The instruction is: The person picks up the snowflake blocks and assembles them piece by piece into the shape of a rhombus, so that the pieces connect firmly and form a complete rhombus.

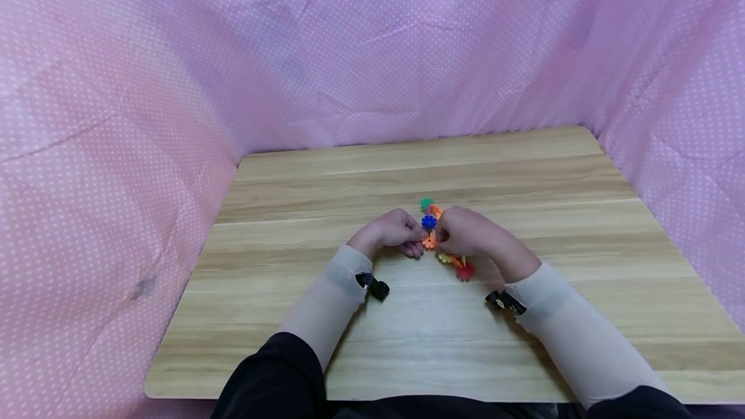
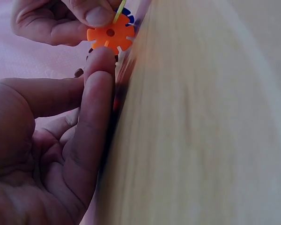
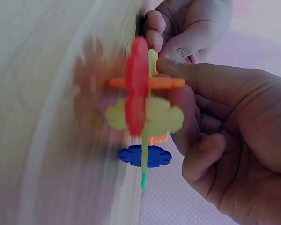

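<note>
Several notched plastic discs are slotted together in a chain over the table, with a green disc (image 1: 427, 204) at its far end and a red disc (image 1: 464, 272) at its near end. Between them show a blue disc (image 1: 429, 222), an orange disc (image 1: 429, 242) and a yellow disc (image 3: 165, 115). My left hand (image 1: 400, 233) pinches the edge of the orange disc between thumb and fingertips. From the other side, my right hand (image 1: 474, 235) grips the chain's middle, its thumb beside the orange disc in the left wrist view. Its fingers hide part of the chain.
A wooden table (image 1: 279, 290) lies under both hands. Pink dotted cloth (image 1: 372, 50) hangs behind it and along both sides. Each wrist carries a small black camera, such as the left camera (image 1: 375, 286), close over the tabletop.
</note>
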`<state>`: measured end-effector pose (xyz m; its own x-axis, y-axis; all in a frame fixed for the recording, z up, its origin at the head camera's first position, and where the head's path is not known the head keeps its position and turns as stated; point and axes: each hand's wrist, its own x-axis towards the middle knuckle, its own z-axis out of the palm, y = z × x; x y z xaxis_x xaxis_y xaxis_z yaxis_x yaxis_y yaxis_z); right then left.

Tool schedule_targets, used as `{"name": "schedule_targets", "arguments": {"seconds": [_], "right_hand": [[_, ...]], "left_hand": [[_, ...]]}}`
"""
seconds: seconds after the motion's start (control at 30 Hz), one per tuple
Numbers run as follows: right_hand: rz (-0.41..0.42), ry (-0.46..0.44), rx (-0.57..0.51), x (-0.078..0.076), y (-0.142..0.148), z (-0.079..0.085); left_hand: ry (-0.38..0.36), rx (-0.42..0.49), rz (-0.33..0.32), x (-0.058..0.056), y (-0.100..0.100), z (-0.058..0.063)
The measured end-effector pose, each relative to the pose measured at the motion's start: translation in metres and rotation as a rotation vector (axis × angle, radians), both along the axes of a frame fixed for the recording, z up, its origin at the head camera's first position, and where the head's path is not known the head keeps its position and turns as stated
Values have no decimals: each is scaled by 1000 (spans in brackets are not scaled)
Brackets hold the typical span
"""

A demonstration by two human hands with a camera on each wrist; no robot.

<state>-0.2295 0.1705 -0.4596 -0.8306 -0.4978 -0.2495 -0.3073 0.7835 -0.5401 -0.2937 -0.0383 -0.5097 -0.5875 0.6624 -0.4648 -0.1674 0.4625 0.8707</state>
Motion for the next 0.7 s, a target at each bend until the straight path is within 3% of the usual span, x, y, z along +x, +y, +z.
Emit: {"name": "schedule_targets", "arguments": {"seconds": [0.3,0.5,0.6,0.7], "right_hand": [[-36,-112,-94,-5,0,-6],[-68,-90,-151,-5,13,0],[-130,7,-196,-5,25,6],[-200,158,-233,-7,41,10]], "left_hand": [[39,-25,68,0,-3,1],[76,1,74,-1,-9,3],[171,27,85,-4,-18,5],[373,16,134,-8,-30,6]]}}
